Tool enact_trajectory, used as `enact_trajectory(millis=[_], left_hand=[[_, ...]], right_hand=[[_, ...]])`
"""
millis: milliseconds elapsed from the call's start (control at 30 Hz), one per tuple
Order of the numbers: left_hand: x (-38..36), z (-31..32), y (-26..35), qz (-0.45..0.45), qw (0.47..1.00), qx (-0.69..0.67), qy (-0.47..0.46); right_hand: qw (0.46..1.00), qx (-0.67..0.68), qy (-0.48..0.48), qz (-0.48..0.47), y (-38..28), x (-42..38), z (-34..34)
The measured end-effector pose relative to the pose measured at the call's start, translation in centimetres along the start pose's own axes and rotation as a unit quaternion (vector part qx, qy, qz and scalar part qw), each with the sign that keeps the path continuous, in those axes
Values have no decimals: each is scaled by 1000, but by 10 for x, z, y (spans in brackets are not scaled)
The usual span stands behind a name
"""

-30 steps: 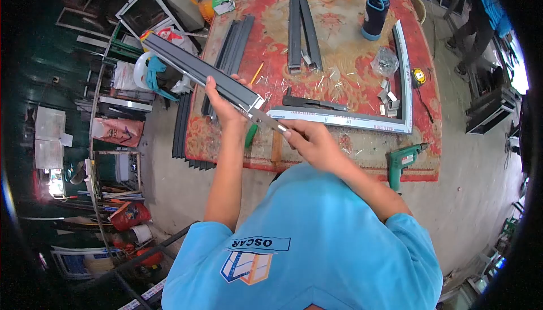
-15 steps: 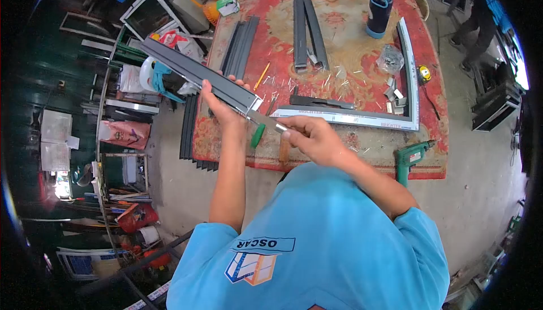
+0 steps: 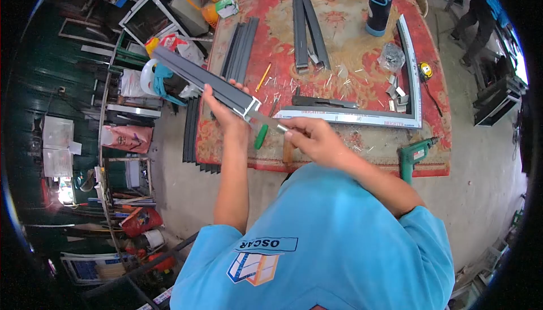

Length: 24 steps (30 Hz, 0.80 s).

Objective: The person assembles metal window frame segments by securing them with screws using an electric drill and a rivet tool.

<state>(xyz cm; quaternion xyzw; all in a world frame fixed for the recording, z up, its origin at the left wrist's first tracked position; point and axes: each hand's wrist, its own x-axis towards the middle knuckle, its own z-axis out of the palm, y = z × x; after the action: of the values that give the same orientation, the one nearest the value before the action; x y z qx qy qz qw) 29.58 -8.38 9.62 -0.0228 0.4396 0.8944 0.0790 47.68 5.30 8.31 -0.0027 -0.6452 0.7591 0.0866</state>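
Note:
My left hand [image 3: 232,115] supports a dark grey metal profile [image 3: 201,78] from below, its fingers wrapped round the near part. The profile slants up to the left, and its cut end with a pale rim faces my right hand [image 3: 314,137]. Between the thumb and fingers of that hand is a flat metal blade [image 3: 264,119], whose tip meets or nearly meets the cut end. Whether it is a file or a scraper I cannot make out. Just below the blade, a green handle [image 3: 261,136] lies on the table.
The red patterned table [image 3: 350,5] bears more grey profiles [image 3: 240,50], an L-shaped frame [image 3: 362,119], a dark bar-like tool [image 3: 322,102], a pencil [image 3: 263,77], a bottle [image 3: 379,7], a tape measure [image 3: 425,70] and a green drill [image 3: 416,154]. Another person [image 3: 481,19] stands at far right.
The profile's far end has shifted slightly right and down in view. Both hands stay close together at its near end, and the blade remains by the cut end.

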Motion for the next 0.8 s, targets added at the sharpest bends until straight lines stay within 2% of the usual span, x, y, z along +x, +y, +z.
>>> enact_trajectory(millis=[33, 67, 133, 200, 233, 267, 333, 400, 467, 500, 633, 733, 800], left_hand=[[2, -2, 1, 8, 999, -13, 37], [-2, -3, 0, 6, 999, -13, 36], [-13, 4, -8, -18, 1000, 10, -19], [-8, 5, -6, -10, 999, 35, -13], [3, -1, -1, -9, 999, 37, -17], [9, -7, 3, -10, 999, 40, -16], [19, -1, 17, 5, 1000, 19, 5], [35, 0, 30, 25, 999, -3, 26], [48, -11, 34, -5, 997, -60, 47], [51, -17, 34, -20, 994, -96, 43], [60, -31, 26, -72, 978, -184, 71], [54, -25, 19, -48, 978, -180, 93], [53, -20, 24, -88, 973, -184, 104]], right_hand=[[998, 30, -18, 57, -11, 1, -6], [992, 58, -31, 110, -18, 5, -11], [996, 49, 9, 72, -9, 13, -5], [994, 60, 8, 86, -5, 9, 6], [999, 16, -4, 37, -10, 5, 5], [999, 20, -9, 40, -10, -1, 2], [998, -6, -29, 56, -10, -9, -13], [996, 28, -41, 68, -12, -20, -22], [987, 18, 8, 161, -11, -23, -25], [986, 7, 12, 166, -14, -22, -23], [992, -26, -22, 122, -38, -18, -18], [993, 9, -31, 117, -50, -10, -10], [995, -21, -50, 79, -42, -2, -6]])
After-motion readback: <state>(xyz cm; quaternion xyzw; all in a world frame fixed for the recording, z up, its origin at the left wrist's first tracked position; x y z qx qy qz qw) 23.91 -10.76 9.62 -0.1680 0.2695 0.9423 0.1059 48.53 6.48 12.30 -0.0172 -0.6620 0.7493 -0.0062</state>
